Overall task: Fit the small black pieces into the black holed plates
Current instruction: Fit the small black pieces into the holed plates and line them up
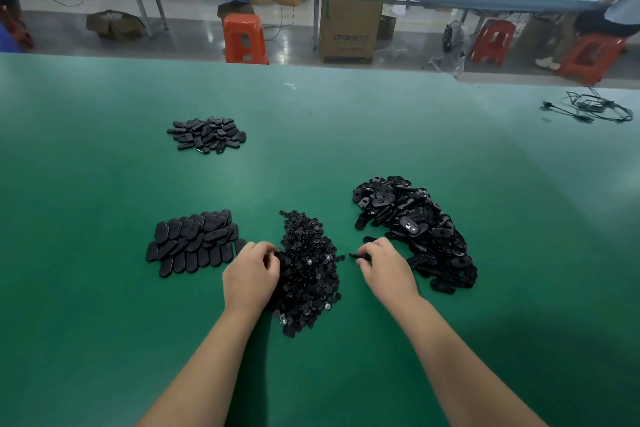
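both hands are down on the green desk (pixel 104 184), working at the piles. the left hand (pixel 252 270) sits on the 9 o'clock edge of the small pieces (pixel 308 270), fingers curled in and pinching at something black on the pile's edge, too small to say exactly what. the right hand (pixel 384 262) is at the pile's 3 o'clock side, its grip closed narrow on one plate (pixel 356 256), a thin black one held nearly flat just above the desk.

the small pieces are a loose heap dead centre between the hands, a few with shiny metal dots. the holed plates (pixel 415 229) are a big messy heap out at 2 o'clock from the right hand, touching its knuckle side. at 10 o'clock from the left hand there's a neat stack (pixel 194 241) of black oval plates laid in overlapping rows, just beside that hand. further out at 11 o'clock, well apart, a smaller heap (pixel 207 135) of the same sort of black ovals.

a tangled cable (pixel 595 107) lies at the desk's far 2 o'clock corner. red stools (pixel 244 38) and a cardboard box (pixel 349 28) stand on the floor beyond.
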{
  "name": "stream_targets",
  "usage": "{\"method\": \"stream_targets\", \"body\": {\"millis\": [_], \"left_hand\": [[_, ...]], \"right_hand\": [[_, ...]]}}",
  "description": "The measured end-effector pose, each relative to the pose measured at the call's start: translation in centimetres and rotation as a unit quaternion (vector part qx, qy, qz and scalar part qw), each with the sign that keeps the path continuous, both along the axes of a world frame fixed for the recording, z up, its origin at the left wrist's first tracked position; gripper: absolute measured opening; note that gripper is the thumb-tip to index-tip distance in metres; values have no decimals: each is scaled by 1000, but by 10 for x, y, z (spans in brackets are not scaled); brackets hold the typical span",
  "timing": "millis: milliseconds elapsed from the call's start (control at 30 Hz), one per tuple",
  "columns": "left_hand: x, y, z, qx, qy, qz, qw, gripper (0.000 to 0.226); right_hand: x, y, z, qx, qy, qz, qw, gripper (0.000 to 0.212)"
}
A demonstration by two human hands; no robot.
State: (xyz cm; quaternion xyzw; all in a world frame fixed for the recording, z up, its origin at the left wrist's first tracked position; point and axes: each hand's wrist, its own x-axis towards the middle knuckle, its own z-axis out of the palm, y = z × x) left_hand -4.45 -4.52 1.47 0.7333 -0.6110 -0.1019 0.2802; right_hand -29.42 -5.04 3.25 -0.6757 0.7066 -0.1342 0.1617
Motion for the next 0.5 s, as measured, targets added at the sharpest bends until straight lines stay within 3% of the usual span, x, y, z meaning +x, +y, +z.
{"method": "stream_targets", "body": {"millis": [100, 167, 333, 500], "left_hand": [[2, -1, 0, -1, 12, 6, 1000, 17], [2, -1, -1, 1, 10, 7, 1000, 17], [1, -2, -1, -4, -3, 7, 1000, 15], [2, -3, -1, -4, -6, 5, 1000, 13]], "right_hand": [[-2, 0, -2, -27, -64, -25, 997, 18], [-2, 2, -2, -41, -155, -54, 986, 9], [9, 15, -3, -27, -372, -77, 925, 13], [19, 26, -14, -18, -443, -92, 892, 15]]}}
